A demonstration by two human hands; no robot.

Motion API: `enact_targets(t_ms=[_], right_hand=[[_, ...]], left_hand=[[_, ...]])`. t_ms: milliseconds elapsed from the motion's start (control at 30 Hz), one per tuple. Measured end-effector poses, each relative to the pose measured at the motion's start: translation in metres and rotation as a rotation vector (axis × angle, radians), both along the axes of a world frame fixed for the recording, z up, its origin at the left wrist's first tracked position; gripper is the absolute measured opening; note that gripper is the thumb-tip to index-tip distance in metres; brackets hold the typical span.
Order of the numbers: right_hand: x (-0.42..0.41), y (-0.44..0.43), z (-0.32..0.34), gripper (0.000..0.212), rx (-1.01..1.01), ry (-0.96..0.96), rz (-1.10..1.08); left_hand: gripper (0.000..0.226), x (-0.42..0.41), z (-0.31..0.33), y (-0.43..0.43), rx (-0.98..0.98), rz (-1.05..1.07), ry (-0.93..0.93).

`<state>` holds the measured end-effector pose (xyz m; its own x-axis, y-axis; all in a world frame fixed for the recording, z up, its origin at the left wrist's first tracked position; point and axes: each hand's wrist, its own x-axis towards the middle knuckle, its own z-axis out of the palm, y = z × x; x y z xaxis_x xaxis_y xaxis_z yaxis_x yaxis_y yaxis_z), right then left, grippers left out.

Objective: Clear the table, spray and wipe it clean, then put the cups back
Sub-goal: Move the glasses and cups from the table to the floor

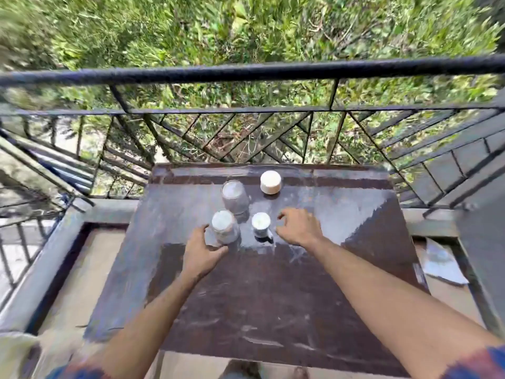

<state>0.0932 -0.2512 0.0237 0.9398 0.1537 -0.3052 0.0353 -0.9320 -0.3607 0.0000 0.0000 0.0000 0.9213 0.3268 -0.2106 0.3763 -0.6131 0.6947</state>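
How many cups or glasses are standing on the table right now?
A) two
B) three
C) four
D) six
C: two glasses, the far glass and the near glass, plus a white cup and a small cup, stand on the brown table.

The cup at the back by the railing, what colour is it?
Cream-white cup, seen in the head view.

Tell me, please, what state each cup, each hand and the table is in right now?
Near glass cup: upside down, left hand curled around it.
Far glass cup: upside down, untouched.
Small white cup: upright, untouched.
Cream cup: upside down, untouched.
Right hand: open, empty.
Table: smeared, streaky.
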Motion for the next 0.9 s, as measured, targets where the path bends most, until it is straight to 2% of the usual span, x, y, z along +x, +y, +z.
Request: enact_targets(t_ms=[333, 433, 500, 567, 633, 733, 900], right_hand=[[0.071, 0.087, -0.012, 0.094, 0.211, 0.039, 0.077], [0.094, 0.112, -0.025, 0.108, 0.238, 0.049, 0.101], [0.103, 0.121, -0.037, 0.112, 0.278, 0.073, 0.102], [0.109, 0.129, -0.050, 0.115, 0.340, 0.106, 0.067], [0.110, 0.134, -0.061, 0.114, 0.392, 0.110, 0.018], [0.109, 0.139, -0.072, 0.099, 0.465, 0.054, -0.064], [0.101, 0.140, -0.069, 0.092, 0.403, -0.039, -0.097]], left_hand=[[0.113, 0.056, -0.040, 0.025, -0.225, -0.050, 0.063], [0.105, 0.064, -0.056, 0.032, -0.279, -0.051, 0.042], [0.082, 0.065, -0.064, 0.034, -0.268, -0.073, 0.020], [0.075, 0.066, -0.070, 0.035, -0.245, -0.100, -0.008], [0.079, 0.068, -0.073, 0.036, -0.258, -0.110, -0.024], [0.081, 0.072, -0.077, 0.039, -0.282, -0.114, -0.029], [0.069, 0.063, -0.077, 0.051, -0.366, -0.020, -0.067]])
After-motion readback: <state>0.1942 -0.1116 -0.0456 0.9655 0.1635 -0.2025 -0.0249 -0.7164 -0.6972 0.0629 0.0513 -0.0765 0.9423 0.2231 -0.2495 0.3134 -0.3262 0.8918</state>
